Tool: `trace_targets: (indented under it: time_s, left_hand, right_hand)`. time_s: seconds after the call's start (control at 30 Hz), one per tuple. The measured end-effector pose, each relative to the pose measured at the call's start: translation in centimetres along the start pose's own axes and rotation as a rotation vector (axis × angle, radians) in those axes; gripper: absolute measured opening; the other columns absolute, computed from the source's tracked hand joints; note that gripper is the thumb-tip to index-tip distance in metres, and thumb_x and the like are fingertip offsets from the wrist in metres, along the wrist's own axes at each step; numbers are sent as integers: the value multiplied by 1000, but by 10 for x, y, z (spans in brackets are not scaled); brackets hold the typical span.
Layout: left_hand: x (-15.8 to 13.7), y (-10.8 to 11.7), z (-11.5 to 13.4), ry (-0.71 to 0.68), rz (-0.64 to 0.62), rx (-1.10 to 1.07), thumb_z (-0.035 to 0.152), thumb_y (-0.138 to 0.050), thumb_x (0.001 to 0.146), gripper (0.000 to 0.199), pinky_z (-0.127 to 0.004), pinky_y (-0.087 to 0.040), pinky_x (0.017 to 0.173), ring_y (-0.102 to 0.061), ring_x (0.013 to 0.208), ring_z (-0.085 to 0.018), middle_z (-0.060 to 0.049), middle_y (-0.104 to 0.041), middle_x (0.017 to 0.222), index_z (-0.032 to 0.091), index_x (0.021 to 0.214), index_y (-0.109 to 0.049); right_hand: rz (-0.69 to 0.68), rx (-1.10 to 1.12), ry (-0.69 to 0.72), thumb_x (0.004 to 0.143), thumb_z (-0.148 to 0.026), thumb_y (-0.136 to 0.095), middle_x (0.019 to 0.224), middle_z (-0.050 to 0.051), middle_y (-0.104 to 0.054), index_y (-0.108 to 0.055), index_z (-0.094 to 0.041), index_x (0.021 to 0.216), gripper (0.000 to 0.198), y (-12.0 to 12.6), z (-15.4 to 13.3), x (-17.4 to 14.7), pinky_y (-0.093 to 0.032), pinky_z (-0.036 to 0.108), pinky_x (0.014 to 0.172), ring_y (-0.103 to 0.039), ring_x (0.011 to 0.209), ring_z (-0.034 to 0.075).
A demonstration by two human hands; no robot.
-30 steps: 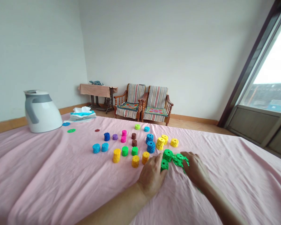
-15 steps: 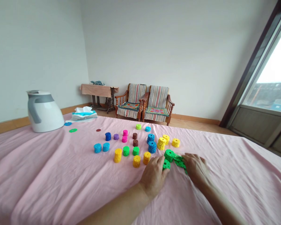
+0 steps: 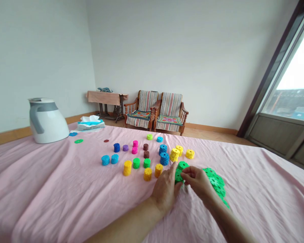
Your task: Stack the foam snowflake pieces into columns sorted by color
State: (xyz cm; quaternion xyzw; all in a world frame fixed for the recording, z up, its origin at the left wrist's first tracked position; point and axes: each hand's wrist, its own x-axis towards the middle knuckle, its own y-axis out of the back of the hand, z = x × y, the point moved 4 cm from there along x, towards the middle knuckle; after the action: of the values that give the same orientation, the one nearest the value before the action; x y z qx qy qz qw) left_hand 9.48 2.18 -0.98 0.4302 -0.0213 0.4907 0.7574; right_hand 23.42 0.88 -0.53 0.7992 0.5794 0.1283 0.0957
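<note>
From where I stand, two hands are at work over the pink cloth (image 3: 91, 202). The left hand (image 3: 164, 193) has its thumb and fingers closed around the left side of the near green disc stack (image 3: 178, 177). The right hand (image 3: 199, 182) has thumb and fingertips drawn together at that stack's right edge; I can't tell whether they pinch a disc. One more green stack (image 3: 183, 164) stands right behind it, and one overlapping spread of green discs (image 3: 218, 184) lies beside the right forearm.

I count three yellow stacks (image 3: 190, 154) and two mid-blue stacks (image 3: 164, 159) beyond the hands. To their left stand three orange-yellow stacks (image 3: 127, 168), two brighter green stacks (image 3: 136, 163), two brown stacks (image 3: 146, 154), two pink stacks (image 3: 134, 150), one purple stack (image 3: 125, 147), one dark blue stack (image 3: 117, 147) and two light blue stacks (image 3: 105, 160). At the back are one lime stack (image 3: 149, 137) and another light blue one (image 3: 159, 139).

Farther off: one jug (image 3: 50, 123), one tissue box (image 3: 91, 126), two wooden armchairs (image 3: 171, 109).
</note>
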Motion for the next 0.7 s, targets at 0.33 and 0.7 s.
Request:
trace_targets:
  time_s: [0.33,0.7]
  left_hand:
    - [1,4,3,13,-21,-9,15,-56,80,64,-43,-43,96,-52,114,-27,-11,-55,128,20,139,-34]
    - [2,3,5,14,14,5,15,-61,77,60,-41,-42,98,-52,114,-27,-12,-58,123,17,134,-41]
  right_hand:
    - [83,-434,86,74,-33,-50,62,3,-67,-61,-20,69,18,9,-9,-1,-42,26,54,-63,58,18]
    - [205,-775,153,80,-28,-46,89,9,-70,-67,-17,90,26,49,6,14,-43,32,71,-62,82,23]
